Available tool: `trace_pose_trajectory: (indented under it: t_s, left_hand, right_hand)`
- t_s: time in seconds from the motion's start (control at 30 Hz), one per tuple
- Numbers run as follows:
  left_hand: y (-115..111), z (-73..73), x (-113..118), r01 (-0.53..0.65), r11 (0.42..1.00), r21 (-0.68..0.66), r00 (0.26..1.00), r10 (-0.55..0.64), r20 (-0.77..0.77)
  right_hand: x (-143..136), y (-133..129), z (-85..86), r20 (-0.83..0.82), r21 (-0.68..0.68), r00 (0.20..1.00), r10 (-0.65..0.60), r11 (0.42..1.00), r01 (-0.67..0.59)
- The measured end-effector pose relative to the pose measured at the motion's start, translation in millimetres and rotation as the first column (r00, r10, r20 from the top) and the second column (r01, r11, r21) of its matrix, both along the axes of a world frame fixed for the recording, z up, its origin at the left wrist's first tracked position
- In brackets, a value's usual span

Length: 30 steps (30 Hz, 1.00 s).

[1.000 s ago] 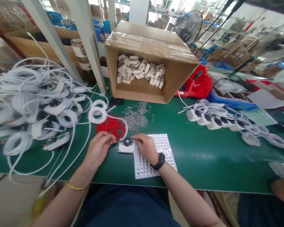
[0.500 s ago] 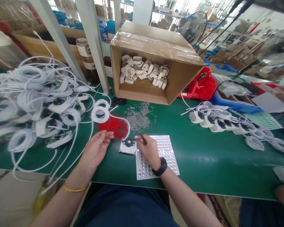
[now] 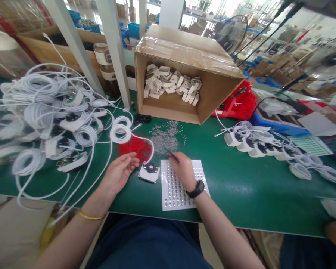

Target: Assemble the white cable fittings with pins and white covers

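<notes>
My right hand (image 3: 184, 170) is closed on a dark, slim tool (image 3: 174, 156) that looks like tweezers, over the upper part of a white sheet (image 3: 168, 186) covered in rows of small shiny round dots. To the left, my left hand (image 3: 120, 170) hovers palm inward, its fingers loosely bent and seemingly holding nothing, beside a tangle of thin red rings (image 3: 134, 145). Between the hands lies a white housing (image 3: 149, 173) with a black round fitting on top, apart from both. A white cable (image 3: 152, 147) runs from it to a coil (image 3: 120, 130).
Loose screws (image 3: 164, 142) are piled behind the sheet. An open cardboard box (image 3: 190, 52) holds white plastic parts (image 3: 170, 82). Coiled white cables (image 3: 36, 112) heap up at left. Finished-looking housings with cables (image 3: 257, 148) line the right, near a red bin (image 3: 240, 102).
My right hand has moved away from the housing, slightly up and right, with the dark tool. The left hand has shifted slightly right, and the housing sits a little further left.
</notes>
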<state>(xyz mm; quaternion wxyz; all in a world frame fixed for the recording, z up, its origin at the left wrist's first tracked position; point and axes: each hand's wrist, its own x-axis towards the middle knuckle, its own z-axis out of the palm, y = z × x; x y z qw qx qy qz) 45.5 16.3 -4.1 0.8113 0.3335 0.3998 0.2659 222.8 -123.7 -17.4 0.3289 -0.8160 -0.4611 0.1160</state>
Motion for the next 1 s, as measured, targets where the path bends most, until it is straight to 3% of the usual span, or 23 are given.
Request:
trace_pose_trajectory:
  t_s: [0.1, 0.2, 0.27, 0.37, 0.43, 0.47, 0.53, 0.57, 0.63, 0.7, 0.77, 0.87, 1.0]
  left_hand:
    - [6, -1.1, 1, 0.008, 1.0, 0.025, 1.0, -0.008, 0.003]
    - [10, -1.2, 1, 0.053, 0.996, 0.073, 0.999, -0.052, -0.011]
    - [12, -3.1, 1, 0.111, 0.972, 0.205, 0.993, -0.097, -0.073]
    - [15, -7.6, 4, 0.215, 0.878, 0.427, 0.969, -0.138, -0.204]
    - [17, -8.6, 8, 0.272, 0.822, 0.5, 0.954, -0.164, -0.249]
    - [18, -7.9, 10, 0.296, 0.8, 0.522, 0.949, -0.182, -0.258]
    - [18, -5.1, 13, 0.351, 0.741, 0.572, 0.934, -0.231, -0.274]
    - [18, -3.6, 14, 0.374, 0.713, 0.593, 0.926, -0.253, -0.28]
    - [15, -2.0, 13, 0.404, 0.668, 0.625, 0.915, -0.282, -0.289]
    - [10, -3.4, 10, 0.41, 0.645, 0.645, 0.912, -0.287, -0.293]
    - [5, -7.2, 6, 0.401, 0.641, 0.655, 0.916, -0.275, -0.292]
    - [-2, -14.5, -2, 0.363, 0.659, 0.659, 0.931, -0.233, -0.28]
    - [-5, -23.6, -15, 0.31, 0.679, 0.666, 0.947, -0.154, -0.283]
  right_hand:
    - [15, 18, -1.8, 0.087, -0.161, 0.992, 0.088, 0.984, -0.073]
    - [23, 31, -2.6, 0.083, -0.198, 0.988, 0.132, 0.974, -0.114]
    - [23, 33, 0.6, 0.075, -0.179, 0.99, 0.123, 0.978, -0.108]
    - [10, 22, 11.5, 0.046, -0.095, 0.996, 0.074, 0.993, -0.07]
    - [-9, 8, 18.3, -0.173, 0.039, 0.985, 0.021, 0.999, -0.014]
    - [-20, 0, 20.2, -0.347, 0.099, 0.938, 0.011, 0.995, 0.025]
    - [-46, -14, 19.7, -0.645, 0.14, 0.764, 0.024, 0.986, 0.087]
    - [-58, -19, 17.5, -0.701, 0.136, 0.713, 0.023, 0.985, 0.103]
    - [-79, -25, 10.6, -0.657, 0.143, 0.754, -0.012, 0.98, 0.141]
    - [-91, -25, 3.1, -0.492, 0.172, 0.866, -0.091, 0.965, 0.199]
    - [-95, -25, -3.0, -0.338, 0.19, 0.927, -0.162, 0.953, 0.236]
    - [-92, -27, -9.2, -0.191, 0.187, 0.963, -0.192, 0.956, 0.227]
    - [-86, -33, -14.4, -0.078, 0.236, 0.988, -0.133, 0.96, 0.148]
